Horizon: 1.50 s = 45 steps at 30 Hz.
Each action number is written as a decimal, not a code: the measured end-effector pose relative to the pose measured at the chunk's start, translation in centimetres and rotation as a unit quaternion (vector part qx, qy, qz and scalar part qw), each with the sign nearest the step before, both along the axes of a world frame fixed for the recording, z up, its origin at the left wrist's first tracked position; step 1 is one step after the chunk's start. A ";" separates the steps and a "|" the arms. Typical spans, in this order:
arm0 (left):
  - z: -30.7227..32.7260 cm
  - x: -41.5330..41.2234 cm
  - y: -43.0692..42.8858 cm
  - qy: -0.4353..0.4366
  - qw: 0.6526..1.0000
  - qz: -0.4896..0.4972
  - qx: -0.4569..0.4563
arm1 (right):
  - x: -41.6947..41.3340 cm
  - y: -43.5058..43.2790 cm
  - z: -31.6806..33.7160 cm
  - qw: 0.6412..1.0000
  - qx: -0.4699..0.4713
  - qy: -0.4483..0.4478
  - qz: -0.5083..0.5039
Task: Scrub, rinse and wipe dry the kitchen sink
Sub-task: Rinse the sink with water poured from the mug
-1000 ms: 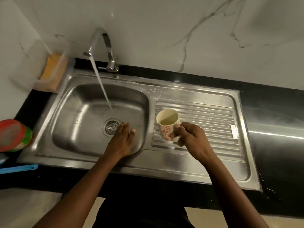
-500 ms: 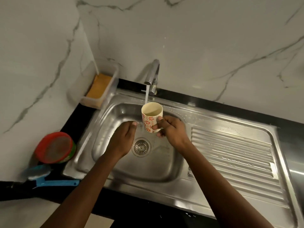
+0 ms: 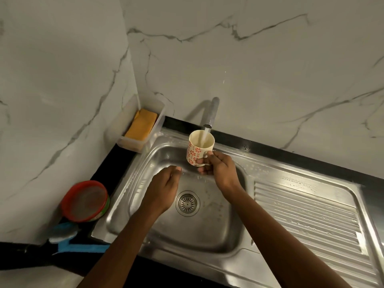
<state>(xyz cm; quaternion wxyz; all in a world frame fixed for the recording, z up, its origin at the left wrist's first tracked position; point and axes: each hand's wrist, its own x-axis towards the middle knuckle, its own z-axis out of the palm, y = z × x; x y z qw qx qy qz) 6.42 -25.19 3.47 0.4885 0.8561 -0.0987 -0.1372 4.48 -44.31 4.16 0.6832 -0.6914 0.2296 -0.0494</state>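
Since 1.0 s earlier, the cream mug with red flower print (image 3: 197,151) had left the ribbed steel drainboard (image 3: 311,215). It was now over the stainless steel sink (image 3: 207,229), under the steel tap (image 3: 212,111), and the stream fell into it. The right hand (image 3: 221,170) gripped the mug, fingers curled at the handle side; the handle itself was hidden. The left hand (image 3: 164,189) hovered above the basin, fingers relaxed and together, holding nothing. The water level in the mug was unreadable. A blue item (image 3: 66,235) at the left was blurred, possibly a brush.

Both forearms, left hand (image 3: 163,191) and right hand (image 3: 221,172) are bare.
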 end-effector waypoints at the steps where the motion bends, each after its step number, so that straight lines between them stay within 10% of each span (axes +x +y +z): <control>1: 0.1 -0.1 -0.1 0.002 1.000 -0.001 -0.003 | -0.1 -0.1 0.1 1.000 0.002 -0.005 0.000; 45: 2.5 -1.0 -0.9 -0.028 0.999 -0.017 -0.008 | -1.1 -0.6 0.5 1.000 -0.004 -0.021 -0.010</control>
